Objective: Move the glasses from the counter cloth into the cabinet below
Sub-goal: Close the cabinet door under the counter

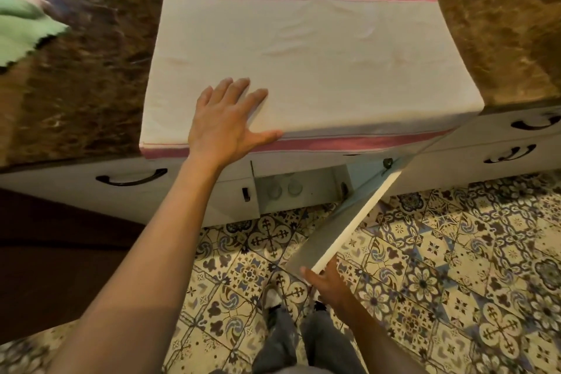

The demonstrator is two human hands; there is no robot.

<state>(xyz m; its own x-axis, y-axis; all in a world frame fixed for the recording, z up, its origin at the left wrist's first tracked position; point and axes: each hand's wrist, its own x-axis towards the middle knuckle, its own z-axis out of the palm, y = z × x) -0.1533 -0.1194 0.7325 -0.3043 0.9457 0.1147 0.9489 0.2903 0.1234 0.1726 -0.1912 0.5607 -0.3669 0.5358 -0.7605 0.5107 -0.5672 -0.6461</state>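
Glasses (284, 188) are seen standing inside the cabinet (299, 191) below; the cloth (303, 55) is bare. Door edge (349, 231) is gripped by the right hand (326, 281), curled around it; left hand (226, 121) is pressed flat, fingers spread, on the cloth.

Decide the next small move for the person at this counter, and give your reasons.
Probably swing the cabinet door shut with the right hand, which grips its edge. The cloth holds no glasses, two glasses stand inside the cabinet, and the left hand rests flat on the cloth.
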